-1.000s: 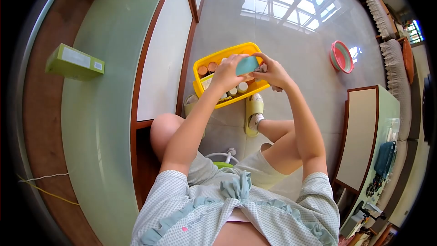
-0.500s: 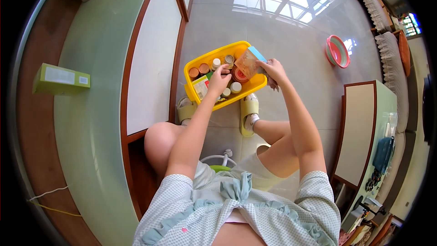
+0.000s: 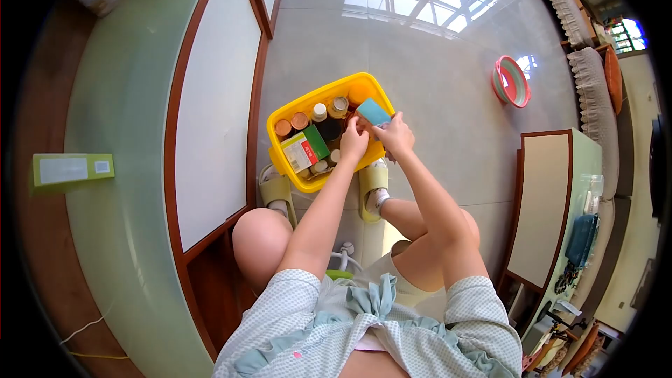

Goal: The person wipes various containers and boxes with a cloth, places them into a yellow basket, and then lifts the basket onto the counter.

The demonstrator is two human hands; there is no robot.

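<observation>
A yellow plastic bin [image 3: 277, 152] stands on the floor, filled with jars, bottles and boxes. Over its right part my right hand [image 3: 397, 135] grips a small blue-topped box [image 3: 374, 112]; a crumpled greyish cloth seems to be in that hand too, mostly hidden. My left hand [image 3: 354, 141] has its fingers closed at the box's near left corner. Inside the bin, a green, white and red box [image 3: 306, 150] lies to the left of my left hand. Behind it stand a white-capped bottle [image 3: 320, 113], a glass jar [image 3: 339, 106] and two orange-brown lidded jars [image 3: 283, 128].
A cabinet with a pale green top [image 3: 133, 119] runs along my left, bearing a green box [image 3: 73, 169]. A red and green basin [image 3: 512, 82] rests on the floor to the right. Nearer on that side is another low cabinet [image 3: 547, 203].
My right hand has brought the box left and nearer, turning its blue side up. My left hand has moved right, from among the jars to the box. The camera view has shifted slightly.
</observation>
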